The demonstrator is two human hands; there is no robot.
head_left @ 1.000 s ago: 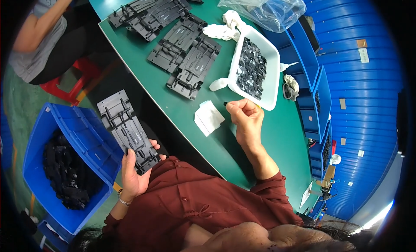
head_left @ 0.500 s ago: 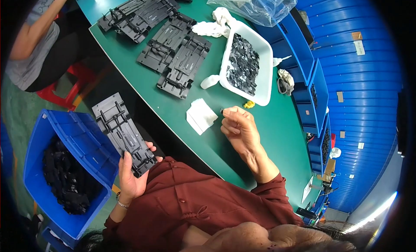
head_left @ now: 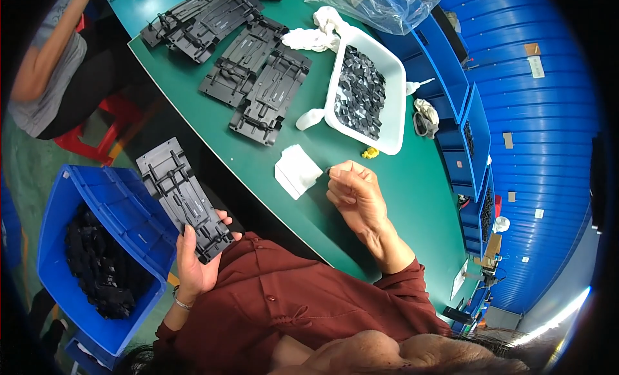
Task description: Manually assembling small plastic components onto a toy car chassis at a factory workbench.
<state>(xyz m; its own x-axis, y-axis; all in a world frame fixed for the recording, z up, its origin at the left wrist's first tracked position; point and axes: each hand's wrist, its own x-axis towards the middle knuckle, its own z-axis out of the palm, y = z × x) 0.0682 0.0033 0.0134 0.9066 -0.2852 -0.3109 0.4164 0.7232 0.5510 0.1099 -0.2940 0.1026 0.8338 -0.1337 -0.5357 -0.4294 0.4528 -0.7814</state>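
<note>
Black moulded plastic, one long flat ribbed panel (head_left: 184, 198), held at its near end in the left hand (head_left: 196, 262), fingers wrapped round the lower edge and thumb on the face; the long axis runs up and away to the person's left, its far end hanging over the rim of a blue plastic crate (head_left: 61, 211) that holds a heap of black parts. Right hand (head_left: 354, 194): resting on the green table top (head_left: 412, 182), fingers curled together with thumb and forefinger pinched at the tips; whether a small piece sits in the pinch cannot be told. The panel lies well to the left of this hand and apart from it, off the table edge. Just beside the right hand, a folded white cloth pad (head_left: 296, 171); beyond it, a white rectangular tray (head_left: 394, 127) of small black clips. Further off, more black panels (head_left: 258, 78) laid flat in a loose row.
</note>
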